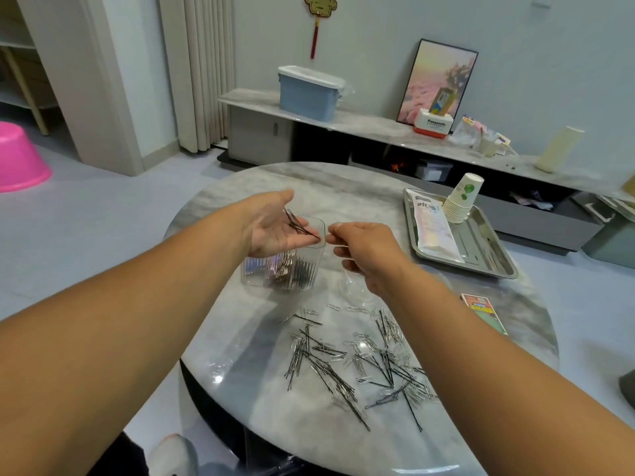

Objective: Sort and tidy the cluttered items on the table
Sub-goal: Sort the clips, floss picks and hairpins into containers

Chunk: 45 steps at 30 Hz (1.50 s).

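A clear plastic box (280, 273) with compartments stands mid-table and holds black hairpins and some pinkish clips. My left hand (271, 228) hovers palm-up above it, with a small bunch of black hairpins (299, 225) lying across its fingers. My right hand (364, 252) is just to the right, thumb and forefinger pinched together near the tips of those pins; what it pinches is too small to tell. A loose heap of black hairpins and silver paper clips (360, 359) lies on the near part of the marble table (240, 338).
A steel tray (494, 262) at the right holds a white packet (434, 228) and a stack of paper cups (462, 201). A small printed card box (482, 310) lies near the right edge. A clear lid (354, 286) rests under my right wrist.
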### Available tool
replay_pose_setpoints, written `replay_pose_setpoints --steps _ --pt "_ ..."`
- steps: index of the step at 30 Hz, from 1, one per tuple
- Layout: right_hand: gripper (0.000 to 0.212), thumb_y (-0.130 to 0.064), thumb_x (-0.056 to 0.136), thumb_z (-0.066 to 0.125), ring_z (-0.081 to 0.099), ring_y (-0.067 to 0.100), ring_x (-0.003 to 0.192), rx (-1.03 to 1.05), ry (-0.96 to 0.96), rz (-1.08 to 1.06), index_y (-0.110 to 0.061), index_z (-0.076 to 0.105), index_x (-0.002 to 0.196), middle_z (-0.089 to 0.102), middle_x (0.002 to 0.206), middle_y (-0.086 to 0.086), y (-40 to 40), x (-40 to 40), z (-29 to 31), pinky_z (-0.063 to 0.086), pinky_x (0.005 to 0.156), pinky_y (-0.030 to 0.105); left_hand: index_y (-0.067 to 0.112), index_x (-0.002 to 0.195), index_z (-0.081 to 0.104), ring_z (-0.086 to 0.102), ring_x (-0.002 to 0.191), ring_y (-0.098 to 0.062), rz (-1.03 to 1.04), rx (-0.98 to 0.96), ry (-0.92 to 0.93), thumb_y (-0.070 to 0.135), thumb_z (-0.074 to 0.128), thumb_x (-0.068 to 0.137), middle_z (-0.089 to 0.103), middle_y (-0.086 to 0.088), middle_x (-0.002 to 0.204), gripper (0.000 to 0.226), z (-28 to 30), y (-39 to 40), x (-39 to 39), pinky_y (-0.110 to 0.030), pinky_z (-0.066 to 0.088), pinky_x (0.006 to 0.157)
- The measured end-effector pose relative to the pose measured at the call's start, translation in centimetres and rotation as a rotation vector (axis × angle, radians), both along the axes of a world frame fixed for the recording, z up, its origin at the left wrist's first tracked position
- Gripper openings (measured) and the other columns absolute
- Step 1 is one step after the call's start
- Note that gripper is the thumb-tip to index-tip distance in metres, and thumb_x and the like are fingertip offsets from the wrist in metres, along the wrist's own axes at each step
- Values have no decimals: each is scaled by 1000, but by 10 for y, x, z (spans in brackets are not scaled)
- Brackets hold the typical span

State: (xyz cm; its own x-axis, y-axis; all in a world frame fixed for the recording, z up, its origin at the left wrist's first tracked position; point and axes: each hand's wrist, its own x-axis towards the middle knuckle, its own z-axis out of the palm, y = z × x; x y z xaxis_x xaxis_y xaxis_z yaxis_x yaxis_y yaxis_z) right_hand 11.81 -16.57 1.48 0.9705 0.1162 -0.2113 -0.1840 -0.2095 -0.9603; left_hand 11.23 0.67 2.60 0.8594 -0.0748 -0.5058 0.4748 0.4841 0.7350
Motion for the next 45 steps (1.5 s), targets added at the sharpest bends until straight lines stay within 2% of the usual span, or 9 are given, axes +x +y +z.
replay_pose_setpoints --steps 5,9,12,15,19,23,30,37,45 --pt "12 -13 99 62 60 15 71 -37 5 -36 -5 71 102 70 93 8 -4 -2 -16 52 58 23 -6 130 46 56 106 -29 46 197 -72 58 40 102 51 -23 134 70 0 -3 14 -40 46 107" --pt "10 -5 93 70 64 13 73 -388 -34 172 -9 75 101 73 94 8 -15 -7 -35 53 58 22 -5 150 28 22 151 -34 -87 284 -97 65 37 100 21 -24 162 87 -2 -16 11 -43 21 125" --pt "10 -8 88 77 69 14 82 -640 -50 392 -13 77 97 75 95 3 -17 -12 -55 55 67 22 -6 156 16 6 155 -30 -112 280 -117 67 37 99 5 -23 166 94 1 -20 8 -42 15 126" --pt "10 -10 84 82 73 16 84 -760 -52 468 -15 77 92 77 92 3 -16 -19 -78 61 83 34 -6 155 18 14 154 -34 -65 247 -113 64 37 101 12 -26 164 91 0 -16 8 -43 22 125" --pt "9 -12 83 82 67 13 64 -758 -82 414 -16 75 85 74 79 1 -17 -25 -96 63 74 37 -5 151 31 40 142 -40 -1 215 -107 55 37 105 36 -32 152 76 -1 -6 7 -43 38 117" --pt "10 -17 90 75 67 17 69 -835 -99 460 -14 73 81 71 74 -3 -17 -25 -94 60 76 36 1 120 54 67 96 -29 51 361 -123 38 43 108 64 -20 108 41 -5 -1 2 -33 60 80" --pt "11 -11 97 63 62 19 81 -929 -86 500 -5 71 93 68 88 6 -25 -16 -83 51 71 29 4 95 67 62 60 -13 -445 909 -56 15 68 96 68 -8 75 11 -19 -1 -14 -24 54 68" --pt "13 -9 94 63 71 25 81 -1036 -55 491 -2 73 89 75 90 12 -46 -6 -77 58 69 36 16 114 72 64 69 -13 -772 1300 -247 13 77 88 66 3 80 27 -63 -16 -34 -26 54 69" --pt "7 -16 79 84 71 17 82 -952 -76 465 -16 78 83 77 85 2 -38 -17 -72 60 83 35 28 104 75 66 98 -18 -663 1608 -415 21 76 88 70 5 107 17 -110 -49 -29 -31 54 82"
